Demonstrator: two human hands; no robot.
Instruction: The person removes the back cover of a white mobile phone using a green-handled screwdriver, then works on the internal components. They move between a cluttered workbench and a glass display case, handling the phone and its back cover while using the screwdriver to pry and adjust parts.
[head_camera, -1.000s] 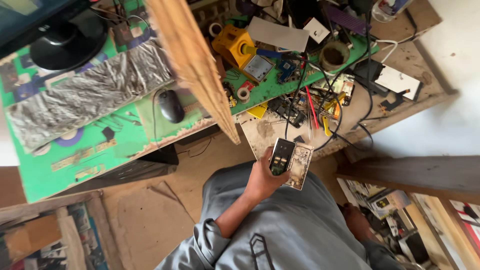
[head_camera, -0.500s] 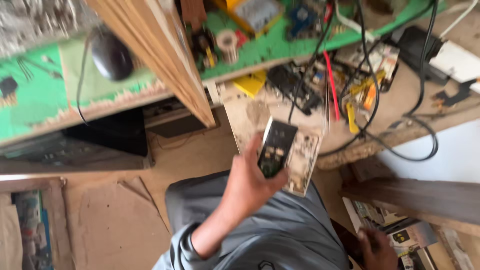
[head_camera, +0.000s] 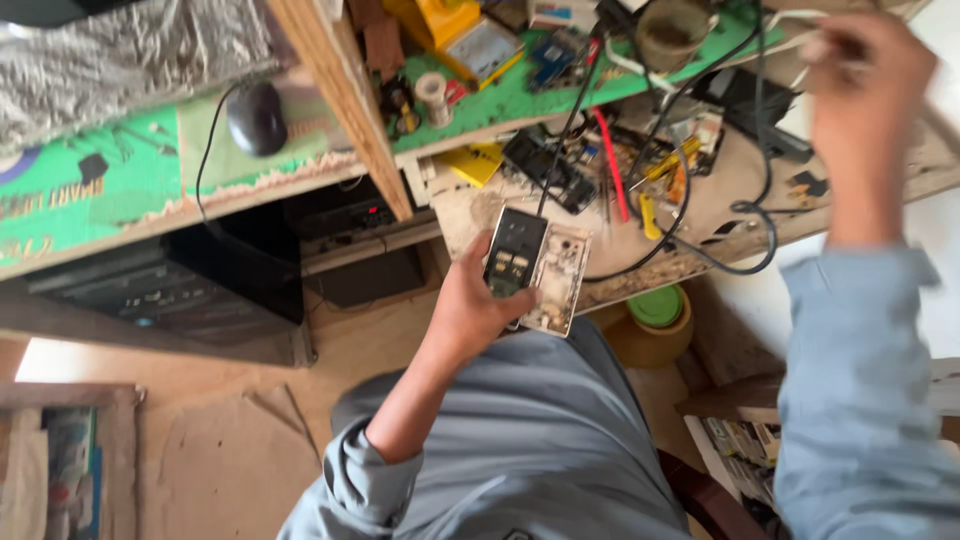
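My left hand (head_camera: 478, 305) is raised over my lap and grips a small opened phone, a dark board (head_camera: 514, 252) lying on its pale back shell (head_camera: 560, 280). A thin black lead runs from the phone up to the bench. My right hand (head_camera: 868, 90) is lifted high at the right over the cluttered bench, blurred, with its fingers closed around a thin pale object I cannot make out. Grey sleeves cover both arms.
The wooden bench (head_camera: 700, 240) carries black cables, screwdrivers with red and yellow handles (head_camera: 655, 180) and circuit boards. A green mat (head_camera: 120, 180) holds a black mouse (head_camera: 257, 118), solder spool (head_camera: 434, 92) and yellow meter (head_camera: 455, 30). A wooden post (head_camera: 345, 100) crosses diagonally. A green-lidded pot (head_camera: 655, 312) sits below.
My right arm has swung up from low beside my lap to above the bench. The view has shifted, and my left hand keeps the phone in about the same spot.
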